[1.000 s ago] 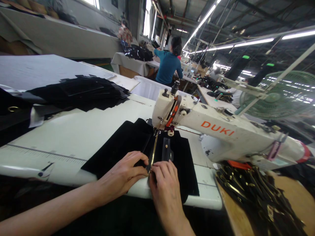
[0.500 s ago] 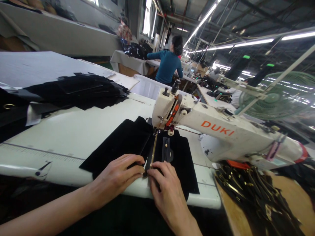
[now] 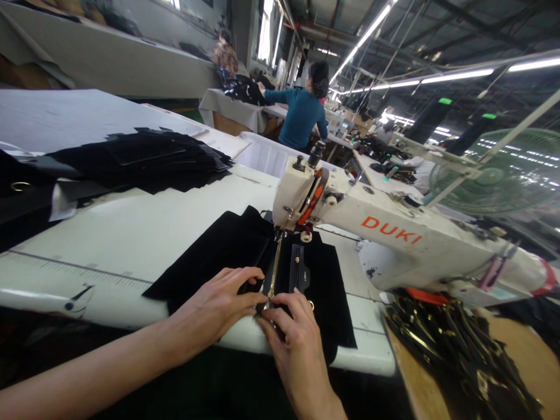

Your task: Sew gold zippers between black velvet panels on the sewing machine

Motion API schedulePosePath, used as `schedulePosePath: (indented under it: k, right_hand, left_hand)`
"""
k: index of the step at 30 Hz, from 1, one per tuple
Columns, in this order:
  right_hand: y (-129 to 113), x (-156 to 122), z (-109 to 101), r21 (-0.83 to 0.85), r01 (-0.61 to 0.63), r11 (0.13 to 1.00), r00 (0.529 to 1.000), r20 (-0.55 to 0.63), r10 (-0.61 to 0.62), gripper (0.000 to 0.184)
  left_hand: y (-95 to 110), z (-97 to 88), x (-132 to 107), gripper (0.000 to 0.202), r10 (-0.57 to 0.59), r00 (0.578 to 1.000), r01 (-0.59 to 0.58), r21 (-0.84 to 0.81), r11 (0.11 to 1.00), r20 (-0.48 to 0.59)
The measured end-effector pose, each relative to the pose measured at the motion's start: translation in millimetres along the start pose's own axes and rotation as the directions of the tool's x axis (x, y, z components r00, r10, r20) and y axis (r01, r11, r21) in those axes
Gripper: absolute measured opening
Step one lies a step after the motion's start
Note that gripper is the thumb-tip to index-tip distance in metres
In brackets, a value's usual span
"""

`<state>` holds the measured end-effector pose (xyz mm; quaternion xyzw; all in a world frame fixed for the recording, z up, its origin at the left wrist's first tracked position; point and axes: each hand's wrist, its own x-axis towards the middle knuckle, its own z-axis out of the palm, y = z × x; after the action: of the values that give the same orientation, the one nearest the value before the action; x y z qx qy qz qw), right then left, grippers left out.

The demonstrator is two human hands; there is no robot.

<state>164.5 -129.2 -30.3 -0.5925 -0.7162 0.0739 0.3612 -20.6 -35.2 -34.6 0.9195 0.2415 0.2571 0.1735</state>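
A gold-toothed zipper (image 3: 275, 268) runs from under the needle area of the white sewing machine (image 3: 341, 204) towards me, over black fabric (image 3: 210, 254). My left hand (image 3: 214, 306) has its thumb and finger pinched at the zipper's near end, by the table's front edge. From the other side my right hand (image 3: 297, 332) pinches the same end, its fingertips meeting the left ones. Just what lies between the fingertips is partly hidden. A small black tab with a slot (image 3: 300, 269) lies on the fabric right of the zipper. Beside my right hand shows a gold ring (image 3: 311, 305).
Stacked black pieces (image 3: 144, 154) lie on the left of the white table (image 3: 175, 216). Black straps with gold zippers (image 3: 455, 344) heap on a wooden surface at right. A person in blue (image 3: 297, 116) works farther back. A green fan (image 3: 516, 169) stands behind the machine.
My fingertips have come together at the zipper's near end, the left thumb moving right. The gold ring now shows by my right hand. The whole view has shifted slightly.
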Motion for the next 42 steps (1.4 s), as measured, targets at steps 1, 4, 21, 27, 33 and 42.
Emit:
schedulePosePath:
  k: [1,4,21,27,33,42]
  right_hand:
    - [0.2,-1.0,0.9,-0.002,0.003,1.0,1.0,-0.009,-0.003,0.023]
    - [0.5,-3.6,3.4,0.004,0.015,1.0,0.999,-0.044,-0.015,0.023]
    - [-5.0,0.3,10.4,0.003,-0.096,0.995,0.987,-0.132,0.096,0.02]
    - [-2.1,0.0,14.7,0.01,-0.06,0.998,0.976,-0.211,0.061,0.018]
    - [-1.9,-1.2,16.4,0.05,-0.07,0.996,0.975,-0.208,0.079,0.019]
    - [-6.0,-4.8,15.3,0.054,-0.006,0.999,0.978,-0.207,0.017,0.024]
  left_hand:
    - [-0.5,-0.9,1.9,0.022,0.004,1.0,-0.004,-0.003,1.0,0.017]
    - [-2.6,-3.3,6.1,0.017,0.005,0.998,-0.003,-0.042,0.999,0.062]
    - [-7.0,-4.5,7.2,0.023,-0.147,0.976,0.174,-0.165,0.971,0.162]
    - [-10.6,-1.9,10.4,0.016,-0.124,0.985,0.144,-0.181,0.973,0.116]
    - [-7.3,-3.1,17.5,0.015,-0.168,0.974,0.193,-0.171,0.966,0.149]
    - [-2.5,-5.4,27.8,0.017,-0.244,0.953,0.274,-0.17,0.947,0.177]
